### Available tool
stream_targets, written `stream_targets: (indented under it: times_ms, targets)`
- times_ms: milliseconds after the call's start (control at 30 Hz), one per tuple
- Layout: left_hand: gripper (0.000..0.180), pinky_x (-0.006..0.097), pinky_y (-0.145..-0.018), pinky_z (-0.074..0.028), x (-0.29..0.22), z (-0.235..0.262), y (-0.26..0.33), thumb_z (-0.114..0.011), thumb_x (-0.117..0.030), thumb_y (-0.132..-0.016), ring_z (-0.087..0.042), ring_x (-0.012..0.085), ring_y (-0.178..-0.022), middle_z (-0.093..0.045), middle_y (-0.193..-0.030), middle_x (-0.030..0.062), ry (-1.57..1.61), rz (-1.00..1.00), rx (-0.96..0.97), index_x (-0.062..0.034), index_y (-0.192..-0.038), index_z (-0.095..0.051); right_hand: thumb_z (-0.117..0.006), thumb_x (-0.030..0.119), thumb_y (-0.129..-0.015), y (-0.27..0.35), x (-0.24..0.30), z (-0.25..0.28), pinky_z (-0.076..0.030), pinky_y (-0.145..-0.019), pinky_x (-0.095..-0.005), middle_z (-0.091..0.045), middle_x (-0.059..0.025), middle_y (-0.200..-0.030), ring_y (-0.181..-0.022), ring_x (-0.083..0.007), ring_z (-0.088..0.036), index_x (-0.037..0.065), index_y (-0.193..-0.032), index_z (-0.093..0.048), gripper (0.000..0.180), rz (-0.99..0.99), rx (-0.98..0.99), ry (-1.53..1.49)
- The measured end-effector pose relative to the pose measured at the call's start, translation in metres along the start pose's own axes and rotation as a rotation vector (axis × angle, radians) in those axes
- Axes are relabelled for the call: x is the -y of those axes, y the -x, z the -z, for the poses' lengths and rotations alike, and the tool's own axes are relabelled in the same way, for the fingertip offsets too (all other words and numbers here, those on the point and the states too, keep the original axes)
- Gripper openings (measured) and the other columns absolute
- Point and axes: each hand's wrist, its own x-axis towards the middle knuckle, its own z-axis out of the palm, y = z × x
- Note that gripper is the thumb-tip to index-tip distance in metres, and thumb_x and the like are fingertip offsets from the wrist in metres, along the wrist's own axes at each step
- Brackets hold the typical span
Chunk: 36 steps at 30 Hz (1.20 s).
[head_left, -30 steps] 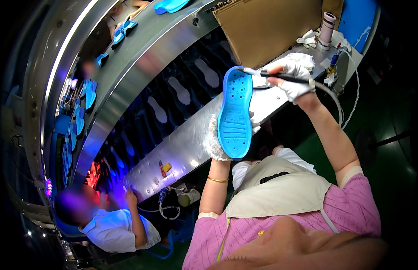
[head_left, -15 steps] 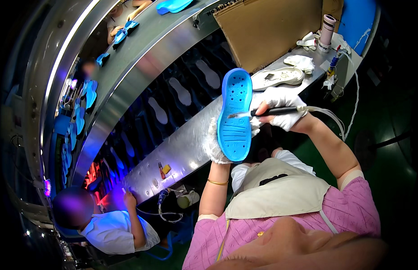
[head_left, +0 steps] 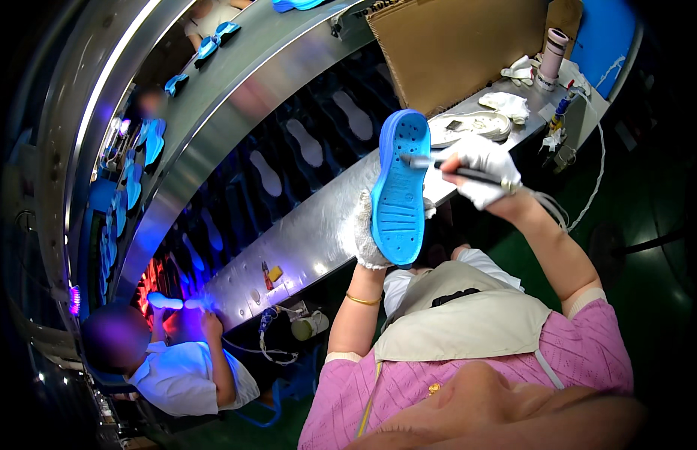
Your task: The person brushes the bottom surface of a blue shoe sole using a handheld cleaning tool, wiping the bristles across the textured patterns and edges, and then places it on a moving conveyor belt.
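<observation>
My left hand (head_left: pixel 365 234), in a fuzzy white glove, is closed round the lower half of a bright blue shoe sole (head_left: pixel 399 214). The sole is held upright above the bench edge, its grooved, holed face turned toward me. In my white-gloved right hand (head_left: pixel 489 159), fingertips bare, a black-handled brush (head_left: pixel 468 173) is gripped, with a pale tube (head_left: pixel 556 210) running from its rear end. The brush tip meets or hovers just over the holed upper part of the sole; contact cannot be made out. My left fingers are largely hidden behind the sole.
A steel bench (head_left: pixel 303 244) runs beneath a curved conveyor (head_left: pixel 236 82) carrying several blue soles. Pale insole shapes (head_left: pixel 303 142) lie on a dark rack between. A white shoe (head_left: pixel 468 127), cardboard sheet (head_left: pixel 461 56) and pink bottle (head_left: pixel 552 56) are at the right. A co-worker (head_left: pixel 187 375) sits lower left.
The brush has moved from the middle of the sole up to its holed upper part. The sole has shifted slightly right. The co-worker now holds up a glowing pale piece.
</observation>
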Motion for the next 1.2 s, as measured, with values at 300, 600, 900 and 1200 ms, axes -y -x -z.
stream_targets:
  times_ms: [300, 600, 900, 1200]
  targets:
    - [0.071, 0.048, -0.096, -0.044, -0.009, 0.011, -0.003, -0.037, -0.057, -0.090, -0.056, 0.0326, -0.107, -0.053, -0.122, 0.0200, 0.055, -0.051, 0.025, 0.0004, -0.133, -0.039, -0.067, 0.000, -0.079, 0.018, 0.010, 0.007, -0.048, -0.069, -0.0224, -0.065, -0.0048, -0.081, -0.075, -0.0087, -0.060, 0.001, -0.092, -0.062, 0.014, -0.489, 0.057, -0.644]
    - [0.067, 0.047, -0.095, -0.044, 0.000, 0.020, -0.013, -0.034, -0.056, -0.091, -0.056, 0.0339, -0.106, -0.054, -0.121, 0.0213, 0.016, -0.152, -0.036, -0.0028, -0.131, -0.042, -0.069, 0.001, -0.078, 0.028, 0.016, -0.014, -0.051, -0.065, -0.0219, -0.065, -0.0068, -0.079, -0.072, -0.0111, -0.063, -0.001, -0.091, -0.062, 0.015, -0.728, 0.111, -0.817]
    - [0.078, 0.046, -0.097, -0.043, -0.001, 0.023, -0.008, -0.030, -0.063, -0.089, -0.053, 0.0335, -0.112, -0.048, -0.128, 0.0233, 0.101, -0.083, -0.029, -0.0008, -0.137, -0.033, -0.067, -0.002, -0.077, 0.035, 0.026, -0.026, -0.051, -0.065, -0.0243, -0.065, -0.0130, -0.092, -0.072, -0.0125, -0.062, 0.000, -0.090, -0.059, 0.015, -0.817, 0.207, -0.951]
    - [0.074, 0.048, -0.097, -0.042, 0.008, 0.045, -0.014, -0.026, -0.060, -0.091, -0.052, 0.0363, -0.111, -0.050, -0.124, 0.0257, 0.410, -0.087, 0.183, 0.0001, -0.133, -0.037, -0.069, 0.004, -0.079, 0.026, 0.015, -0.044, -0.048, -0.068, -0.0214, -0.062, -0.0036, -0.081, -0.074, -0.0082, -0.059, 0.001, -0.090, -0.063, 0.013, -0.788, 0.240, -0.800]
